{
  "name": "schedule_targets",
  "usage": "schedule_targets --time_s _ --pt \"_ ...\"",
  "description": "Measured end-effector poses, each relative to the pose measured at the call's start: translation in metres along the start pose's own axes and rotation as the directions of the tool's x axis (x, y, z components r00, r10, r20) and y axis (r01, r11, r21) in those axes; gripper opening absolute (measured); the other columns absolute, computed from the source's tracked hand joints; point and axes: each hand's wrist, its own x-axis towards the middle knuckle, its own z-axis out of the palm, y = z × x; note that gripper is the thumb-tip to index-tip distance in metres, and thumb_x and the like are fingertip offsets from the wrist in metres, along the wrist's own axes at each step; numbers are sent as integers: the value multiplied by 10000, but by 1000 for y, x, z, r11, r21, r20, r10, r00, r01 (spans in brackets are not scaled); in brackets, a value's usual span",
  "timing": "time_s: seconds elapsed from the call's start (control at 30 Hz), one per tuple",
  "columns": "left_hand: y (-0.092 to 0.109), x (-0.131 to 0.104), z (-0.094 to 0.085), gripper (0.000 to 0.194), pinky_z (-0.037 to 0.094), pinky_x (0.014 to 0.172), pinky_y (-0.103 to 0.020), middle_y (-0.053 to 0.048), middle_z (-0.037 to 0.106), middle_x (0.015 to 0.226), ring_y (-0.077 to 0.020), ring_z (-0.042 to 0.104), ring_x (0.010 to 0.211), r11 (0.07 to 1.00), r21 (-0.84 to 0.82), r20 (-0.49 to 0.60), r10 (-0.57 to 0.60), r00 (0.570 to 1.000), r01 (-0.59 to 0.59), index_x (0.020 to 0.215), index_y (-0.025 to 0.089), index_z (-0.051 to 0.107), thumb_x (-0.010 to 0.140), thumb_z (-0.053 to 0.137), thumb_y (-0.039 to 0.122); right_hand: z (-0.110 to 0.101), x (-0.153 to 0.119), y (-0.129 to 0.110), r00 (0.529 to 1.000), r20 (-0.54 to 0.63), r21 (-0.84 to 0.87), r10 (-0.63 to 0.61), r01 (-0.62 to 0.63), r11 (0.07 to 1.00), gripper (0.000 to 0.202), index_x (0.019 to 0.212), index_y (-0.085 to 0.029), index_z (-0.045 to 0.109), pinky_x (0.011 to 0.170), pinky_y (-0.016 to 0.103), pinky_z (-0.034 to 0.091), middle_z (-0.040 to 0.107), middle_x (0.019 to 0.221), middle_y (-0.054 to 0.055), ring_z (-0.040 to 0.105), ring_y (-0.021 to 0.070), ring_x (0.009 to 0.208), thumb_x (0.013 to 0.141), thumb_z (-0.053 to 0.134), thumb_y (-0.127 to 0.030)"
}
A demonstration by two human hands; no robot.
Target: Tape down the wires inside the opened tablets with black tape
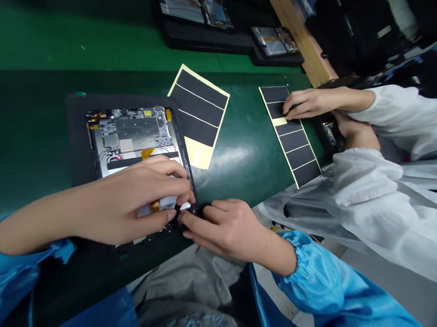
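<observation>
An opened tablet (135, 131) lies on a black mat (79, 142), its circuit board and silver battery area showing. Across its lower half reaches my left hand (142, 195), thumb and fingers closed around a small black piece (177, 207) near the tablet's lower right corner. My right hand (230, 227) meets it at that corner, fingers curled and tips pressed together; whatever they grip is too small to make out. Just right of the tablet lies a yellow-backed sheet (199, 152) of black rectangular stickers, one edge near the tablet's frame.
On the right, a co-worker in white sleeves has a hand (311, 102) on another sticker sheet (295, 151). More opened devices rest in black trays (199, 39) at the back. A wooden edge (299, 35) borders the green table (233, 167).
</observation>
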Motion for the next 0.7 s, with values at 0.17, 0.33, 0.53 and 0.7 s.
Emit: schedule_targets --time_s 0.17,0.33,0.53,0.7 --pt "-1 1 1 204 485 816 -344 -74 648 1114 -232 607 1020 1000 -5 -5 -3 1000 3 1082 245 650 939 509 210 -5 -2 11 997 34 120 -69 64 991 317 1171 -143 717 540 287 419 636 709 -10 556 140 605 1092 473 -331" --pt "0 0 0 209 491 793 -336 -67 643 1102 -226 614 1001 1000 0 -1 -15 1000 15 1085 251 662 938 517 222 6 -15 9 992 -115 108 -54 67 992 288 1179 -76 696 535 287 438 624 691 1 540 147 601 1071 495 -250" --pt "0 -2 1 217 486 807 -349 -64 637 1097 -229 612 1015 1000 -4 -19 -7 1000 7 1091 255 658 937 508 224 7 -16 3 984 -115 -30 -139 137 990 302 1178 -27 671 487 297 411 629 663 -10 549 144 589 1028 609 -282" --pt "-2 -1 2 203 487 818 -351 -64 646 1101 -230 612 1018 1000 -15 -19 -1 1000 1 1096 255 651 943 520 228 2 -4 3 983 -110 -17 -146 145 989 187 1047 -83 703 545 290 453 675 742 10 582 140 660 1007 654 -260"
